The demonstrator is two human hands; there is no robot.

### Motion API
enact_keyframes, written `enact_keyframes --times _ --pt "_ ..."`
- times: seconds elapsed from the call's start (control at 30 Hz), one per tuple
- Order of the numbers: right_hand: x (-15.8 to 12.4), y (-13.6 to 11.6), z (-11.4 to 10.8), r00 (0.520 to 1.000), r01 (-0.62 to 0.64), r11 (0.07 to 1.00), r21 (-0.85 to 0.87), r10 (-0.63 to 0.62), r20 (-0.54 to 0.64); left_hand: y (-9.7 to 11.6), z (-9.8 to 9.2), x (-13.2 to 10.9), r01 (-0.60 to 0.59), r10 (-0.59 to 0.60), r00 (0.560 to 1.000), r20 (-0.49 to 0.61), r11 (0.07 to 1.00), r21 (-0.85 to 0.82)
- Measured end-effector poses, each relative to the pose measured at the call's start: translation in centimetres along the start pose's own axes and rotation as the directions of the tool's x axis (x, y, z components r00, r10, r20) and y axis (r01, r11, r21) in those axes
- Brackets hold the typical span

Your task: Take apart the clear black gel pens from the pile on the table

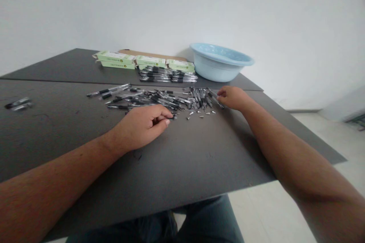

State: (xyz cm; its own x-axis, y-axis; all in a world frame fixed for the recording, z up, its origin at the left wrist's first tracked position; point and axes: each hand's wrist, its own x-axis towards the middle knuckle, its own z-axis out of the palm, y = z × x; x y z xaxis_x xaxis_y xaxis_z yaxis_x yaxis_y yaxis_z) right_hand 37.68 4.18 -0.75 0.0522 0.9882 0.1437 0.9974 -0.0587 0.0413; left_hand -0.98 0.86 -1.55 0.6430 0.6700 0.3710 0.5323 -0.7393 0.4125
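Loose pens, heaped.
Held pen was pinched in left hand; outermost pen, slanted far-left to near-right, was flanked rightward by right hand (hold unclear).

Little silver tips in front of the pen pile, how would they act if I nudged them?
The silver tips look tapered, so they would probably roll in a curve. Being so small, they are likely light and easy to scatter. Their metallic shine suggests they are stiff, perhaps a bit slippery on the flat table.
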Motion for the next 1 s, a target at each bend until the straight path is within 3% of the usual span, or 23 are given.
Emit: enact_keyframes --times 0.33,0.5,0.63,0.8,1.0 --pt "0.1 -1.8 0.0 0.998 0.01 0.997 -0.082 -0.005 0.061 0.0 0.0 0.0 0.001 -0.001 1.0 0.014 1.0 -0.007" --pt "-0.7 -1.4 -1.4 0.998 -0.055 0.996 -0.063 0.054 -0.022 -0.2 -0.3 0.1 0.006 -0.006 1.0 -0.009 1.0 0.006" --pt "-1.3 -1.8 -2.0 0.99 -0.076 0.996 0.038 0.08 -0.114 -0.7 -0.9 0.6 0.061 -0.058 0.994 -0.091 0.998 0.033" --pt "-1.8 -3.0 -2.0 0.991 -0.016 0.992 0.126 0.033 -0.132 -2.1 -1.8 1.3 0.139 -0.118 0.972 -0.201 0.986 0.096" --pt "-2.5 -4.3 -2.6 0.989 0.025 0.985 0.173 0.002 -0.151 -4.9 -2.7 1.8 0.121 -0.084 0.984 -0.156 0.961 0.25"
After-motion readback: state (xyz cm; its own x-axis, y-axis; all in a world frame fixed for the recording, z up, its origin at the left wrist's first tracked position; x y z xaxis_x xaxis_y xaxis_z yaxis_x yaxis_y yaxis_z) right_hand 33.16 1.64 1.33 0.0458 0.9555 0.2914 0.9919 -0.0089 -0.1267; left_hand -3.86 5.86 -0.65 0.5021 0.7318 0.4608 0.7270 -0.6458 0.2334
